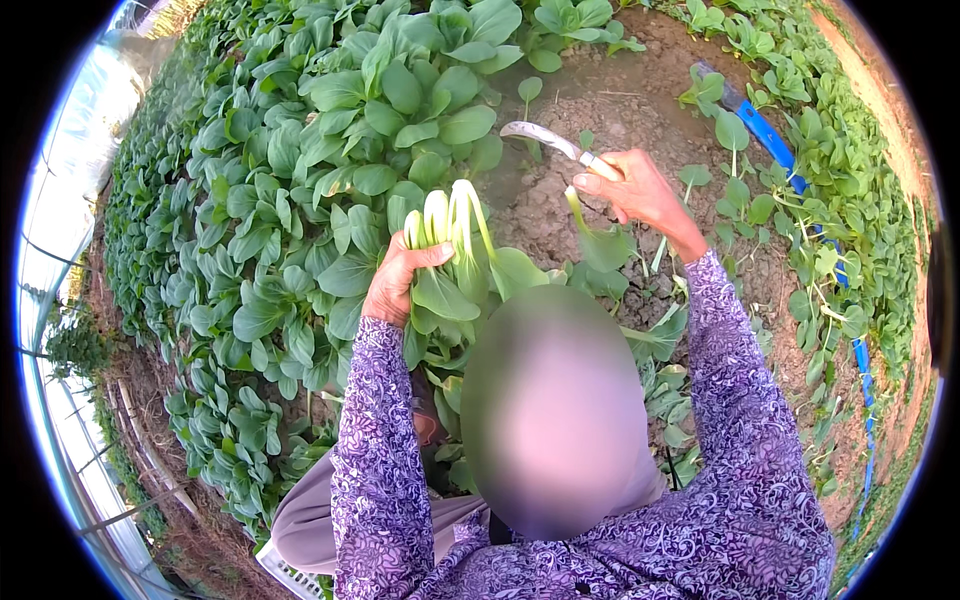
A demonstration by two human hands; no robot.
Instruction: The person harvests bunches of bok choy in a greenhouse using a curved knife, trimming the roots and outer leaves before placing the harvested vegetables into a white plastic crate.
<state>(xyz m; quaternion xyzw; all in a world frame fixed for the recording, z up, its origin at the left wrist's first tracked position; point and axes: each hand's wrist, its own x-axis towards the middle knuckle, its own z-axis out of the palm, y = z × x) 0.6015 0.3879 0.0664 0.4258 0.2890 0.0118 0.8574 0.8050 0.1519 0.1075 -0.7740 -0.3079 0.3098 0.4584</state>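
Note:
My left hand (pixel 397 277) grips a bunch of cut leafy greens with pale stems (pixel 450 225), stem bases up and leaves hanging down. To its right, my right hand (pixel 645 191) holds a small curved knife (pixel 551 139) by its light handle, the blade pointing up and left over bare soil. A loose leaf with a pale stalk (pixel 600 240) is just below my right hand. Rooted leafy greens (pixel 405 105) grow in front of and left of my left hand. A blurred oval hides the middle of the lower view.
Dense greens (pixel 247 202) cover the left side. Brown soil (pixel 607 97) shows ahead, with scattered leaves at the right. A blue strip (pixel 769 135) runs along the right-hand plants. Part of a white crate (pixel 289 574) shows at the lower left, beside my bent leg. Clear plastic sheeting (pixel 82 127) stands far left.

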